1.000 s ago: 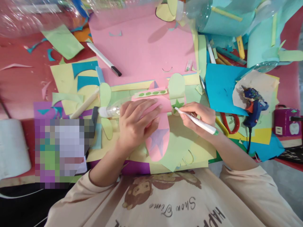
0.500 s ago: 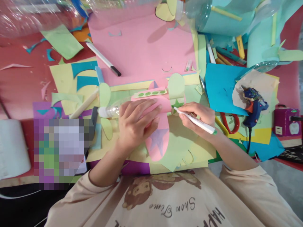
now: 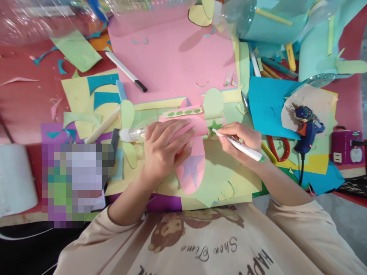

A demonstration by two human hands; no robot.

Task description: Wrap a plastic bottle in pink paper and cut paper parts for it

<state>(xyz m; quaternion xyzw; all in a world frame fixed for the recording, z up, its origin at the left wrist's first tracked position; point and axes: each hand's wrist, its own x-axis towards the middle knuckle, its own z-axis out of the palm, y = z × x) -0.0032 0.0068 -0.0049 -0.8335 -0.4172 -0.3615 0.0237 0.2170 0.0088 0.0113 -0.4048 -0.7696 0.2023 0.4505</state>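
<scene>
A plastic bottle plane (image 3: 197,126), wrapped in pink paper, lies in front of me. It has a pink wing with a purple star (image 3: 192,170) and a light green propeller (image 3: 127,114) at its white cap. My left hand (image 3: 164,147) lies over the pink body, fingers curled on it. My right hand (image 3: 239,139) pinches a white marker (image 3: 237,145), whose tip touches a green star (image 3: 215,126) on the light green tail fin.
Coloured paper sheets and scraps cover the red table (image 3: 23,103). A big pink sheet (image 3: 174,53) with a black-tipped marker (image 3: 126,71) lies behind. A blue glue gun (image 3: 306,128) and red scissors (image 3: 276,147) lie to the right. Clear bottles (image 3: 43,15) stand at the back.
The marker tip has shifted by small strokes over the green star. My left hand has stayed on the pink body.
</scene>
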